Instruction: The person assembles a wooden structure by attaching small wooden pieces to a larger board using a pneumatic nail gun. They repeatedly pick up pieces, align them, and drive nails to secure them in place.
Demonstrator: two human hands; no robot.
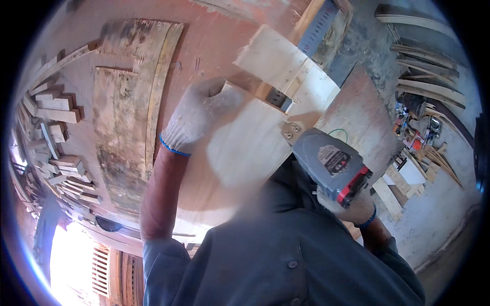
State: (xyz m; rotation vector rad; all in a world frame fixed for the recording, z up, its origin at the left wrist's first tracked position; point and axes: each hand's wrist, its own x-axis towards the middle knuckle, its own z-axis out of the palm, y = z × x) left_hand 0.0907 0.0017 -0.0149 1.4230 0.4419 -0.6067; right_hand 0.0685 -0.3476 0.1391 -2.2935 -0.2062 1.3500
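Note:
My left hand [204,109], in a white knit glove with a blue cuff, grips the upper left corner of a pale plywood panel [240,145]. At the right, my gloved right hand [352,204] is wrapped round a grey and red power tool [332,160], partly hidden beneath it. The tool's front plate, with several bolts, lies over the panel's right edge; its working tip is hidden. Beyond the panel's top edge sit a small metal plate with holes [278,98] and pale boards [291,64]. My torso covers the panel's near part.
A stained plywood sheet [122,112] lies at the left, beside several wood offcuts [61,109]. Part of a toothed circular saw blade [108,224] shows at the lower left. A marked rule [319,28] lies at the top. Wood strips [429,86] and a tool pile [421,127] lie right.

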